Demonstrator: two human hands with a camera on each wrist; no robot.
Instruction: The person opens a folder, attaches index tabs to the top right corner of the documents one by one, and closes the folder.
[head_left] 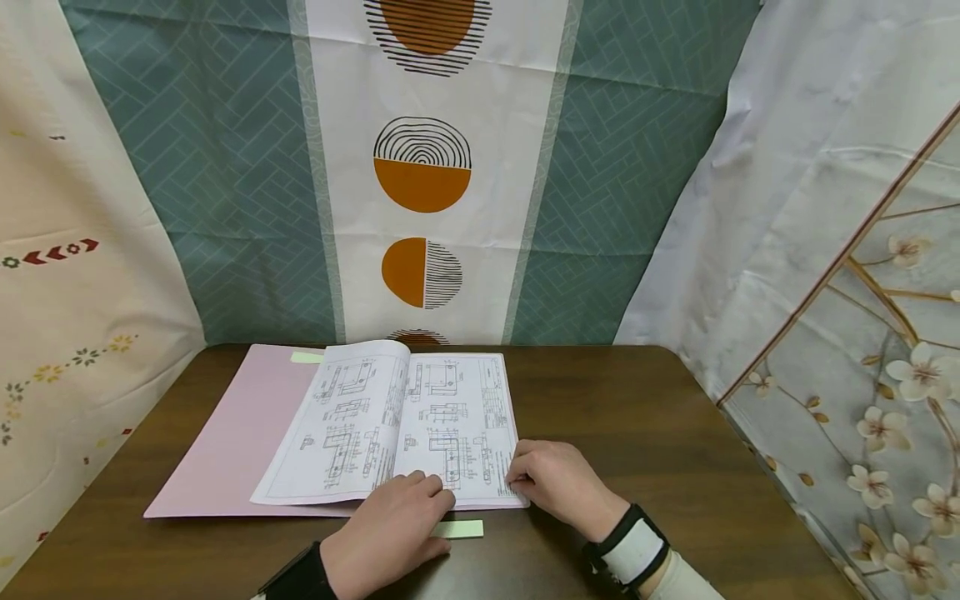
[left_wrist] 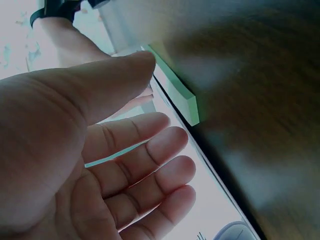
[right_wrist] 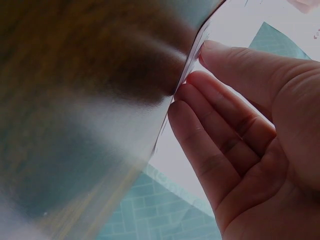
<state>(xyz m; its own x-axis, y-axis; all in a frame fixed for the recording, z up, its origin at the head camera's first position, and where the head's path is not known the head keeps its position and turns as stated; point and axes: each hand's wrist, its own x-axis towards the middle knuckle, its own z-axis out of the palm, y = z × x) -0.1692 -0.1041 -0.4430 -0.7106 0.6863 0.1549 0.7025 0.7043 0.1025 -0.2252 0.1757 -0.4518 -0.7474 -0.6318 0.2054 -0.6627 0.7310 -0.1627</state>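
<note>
An open booklet of technical drawings (head_left: pixel 420 425) lies on a pink folder (head_left: pixel 225 433) on a dark wooden table (head_left: pixel 660 433). My left hand (head_left: pixel 429 507) (left_wrist: pixel 152 92) rests at the booklet's near edge with relaxed fingers. Its thumb tip touches a pale green sticky-note pad (head_left: pixel 463 528) (left_wrist: pixel 176 92) lying on the table. My right hand (head_left: pixel 523 480) (right_wrist: pixel 197 64) is at the booklet's lower right corner, where thumb and fingertips (right_wrist: pixel 186 86) touch the page edge (right_wrist: pixel 200 40). A firm pinch is not visible.
A second green note (head_left: pixel 306 357) is stuck near the folder's top edge. Patterned curtains (head_left: pixel 420 167) hang close behind and on both sides of the table. Bare tabletop lies to the right of the booklet. My right wrist wears a black and white band (head_left: pixel 633 546).
</note>
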